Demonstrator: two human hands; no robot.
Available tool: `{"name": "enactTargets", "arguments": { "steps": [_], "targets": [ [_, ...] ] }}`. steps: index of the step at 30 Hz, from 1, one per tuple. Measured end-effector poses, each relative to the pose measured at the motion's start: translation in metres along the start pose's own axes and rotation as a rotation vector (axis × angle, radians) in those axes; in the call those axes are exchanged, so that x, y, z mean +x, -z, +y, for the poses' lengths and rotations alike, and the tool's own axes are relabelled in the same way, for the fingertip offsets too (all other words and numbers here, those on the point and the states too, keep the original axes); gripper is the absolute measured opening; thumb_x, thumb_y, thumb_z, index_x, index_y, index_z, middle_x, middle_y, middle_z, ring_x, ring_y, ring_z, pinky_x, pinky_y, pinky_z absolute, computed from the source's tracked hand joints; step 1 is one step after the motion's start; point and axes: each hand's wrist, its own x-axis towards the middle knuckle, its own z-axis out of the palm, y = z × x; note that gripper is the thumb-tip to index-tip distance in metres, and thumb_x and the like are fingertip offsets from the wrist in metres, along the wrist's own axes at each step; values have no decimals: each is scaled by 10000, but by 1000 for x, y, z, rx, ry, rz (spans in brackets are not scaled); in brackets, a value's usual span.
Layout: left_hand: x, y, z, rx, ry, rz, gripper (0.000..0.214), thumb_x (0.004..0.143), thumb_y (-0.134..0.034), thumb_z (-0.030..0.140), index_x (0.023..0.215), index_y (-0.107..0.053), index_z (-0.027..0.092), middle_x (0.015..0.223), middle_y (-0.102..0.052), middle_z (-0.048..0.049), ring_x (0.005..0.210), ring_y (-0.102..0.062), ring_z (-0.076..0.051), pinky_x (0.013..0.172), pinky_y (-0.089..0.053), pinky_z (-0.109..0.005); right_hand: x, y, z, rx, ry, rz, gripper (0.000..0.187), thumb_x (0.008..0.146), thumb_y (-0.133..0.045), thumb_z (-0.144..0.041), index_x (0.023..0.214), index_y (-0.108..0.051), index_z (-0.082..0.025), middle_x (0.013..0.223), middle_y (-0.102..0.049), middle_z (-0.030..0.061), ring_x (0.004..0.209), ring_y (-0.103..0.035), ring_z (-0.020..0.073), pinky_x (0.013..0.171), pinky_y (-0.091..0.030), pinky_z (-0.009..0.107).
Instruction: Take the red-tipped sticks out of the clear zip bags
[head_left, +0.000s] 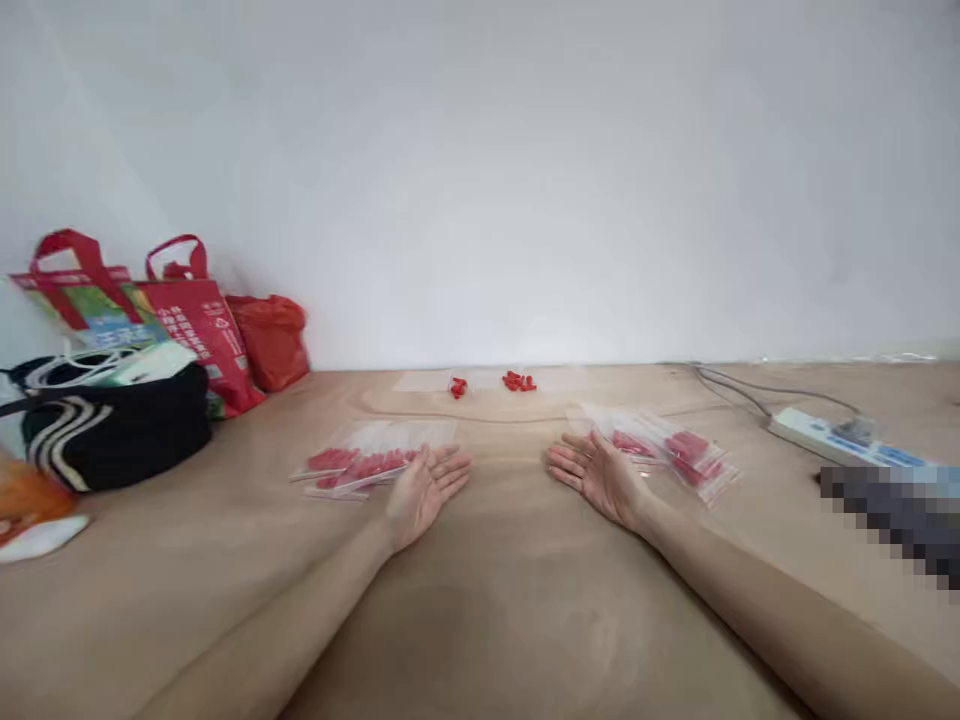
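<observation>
A plain pale wall (525, 180) stood behind a light brown tabletop (517, 610). Left hand (418, 498): palm up and turned inward, fingers extended and loosely spread, closed on nothing. Right hand (606, 482): same posture, mirrored, likewise closed on nothing. A wide gap of bare tabletop separated the fingertips.

A fanned group of clear plastic bags with small red pieces inside (367, 465) lay just beyond and to the left of the left hand, its right end partly behind the thumb; contact could not be determined. A second group of clear plastic bags holding red pieces (688, 450) lay just behind and to the right of the right hand; contact likewise undetermined. Farther back, near the wall and well apart from both hands, sat a small loose red pile (458, 387) and a wider loose red pile (519, 381).

Writing: a red carrier bag (196, 330) at left bore white Chinese characters, too blurred to read. A red-handled green-and-blue printed bag (105, 305) beside it carried pale lettering, also illegible. A black bag with white curved stripes (142, 430) stood in front. At right lay a white power strip (810, 437) with blue markings, unreadable.
</observation>
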Motion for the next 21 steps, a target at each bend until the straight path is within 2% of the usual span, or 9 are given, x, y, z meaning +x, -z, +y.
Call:
{"name": "enactTargets", "arguments": {
  "steps": [4, 7, 9, 12, 17, 19, 21],
  "targets": [
    [-11, -6, 0, 577, -175, -59, 507, 749, -506, 492, 1130, -516, 158, 1191, -532, -106, 1148, -441, -267, 1006, -299, -438, -3, -7, 9, -526, 252, 1, 388, 733, -559, -435, 1026, -558, -181, 1044, -587, 85, 1000, -536, 217, 911, -402, 410],
    [-19, -11, 2, 1054, -298, -197, 456, 761, -536, 388, 1181, -499, 215, 1283, -455, -62, 1209, -369, -245, 1030, -256, -429, -10, -11, 11, -1051, 470, -135, 338, 736, -574, -337, 1035, -594, -180, 1124, -548, 88, 1030, -510, 222, 938, -369, 410],
    [-21, -12, 2, 1214, -346, -268, 428, 797, -493, 362, 1201, -486, 219, 1322, -407, -57, 1237, -331, -224, 1033, -257, -413, -16, -13, 11, -1280, 551, -209, 320, 763, -539, -282, 1055, -598, -167, 1147, -531, 100, 1044, -499, 219, 943, -363, 397],
    [-22, -12, 2, 1308, -373, -300, 408, 831, -446, 359, 1212, -476, 216, 1334, -389, -57, 1241, -328, -205, 1023, -282, -398, -21, -15, 12, -1444, 599, -276, 303, 799, -486, -242, 1067, -597, -155, 1142, -532, 106, 1040, -499, 205, 923, -383, 368],
    [-21, -12, 1, 1341, -388, -295, 410, 831, -452, 349, 1214, -475, 205, 1326, -398, -66, 1236, -338, -209, 1014, -299, -405, -21, -13, 16, -1506, 701, -283, 272, 816, -473, -231, 1051, -590, -161, 1110, -542, 93, 1006, -508, 175, 876, -408, 304],
    [-22, -12, 2, 1332, -389, -298, 407, 829, -455, 340, 1212, -476, 202, 1320, -407, -68, 1233, -344, -207, 1013, -304, -402, -22, -11, 13, -1584, 761, -228, 241, 816, -468, -222, 1013, -597, -168, 1054, -559, 84, 953, -519, 174, 831, -415, 296],
    [-21, -12, 2, 1326, -398, -301, 409, 830, -452, 334, 1215, -472, 196, 1318, -409, -70, 1233, -343, -203, 1015, -303, -400, -22, -9, 4, -1753, 817, -61, 225, 807, -465, -207, 985, -599, -173, 1000, -567, 84, 918, -512, 199, 804, -399, 327]
  ]
}}
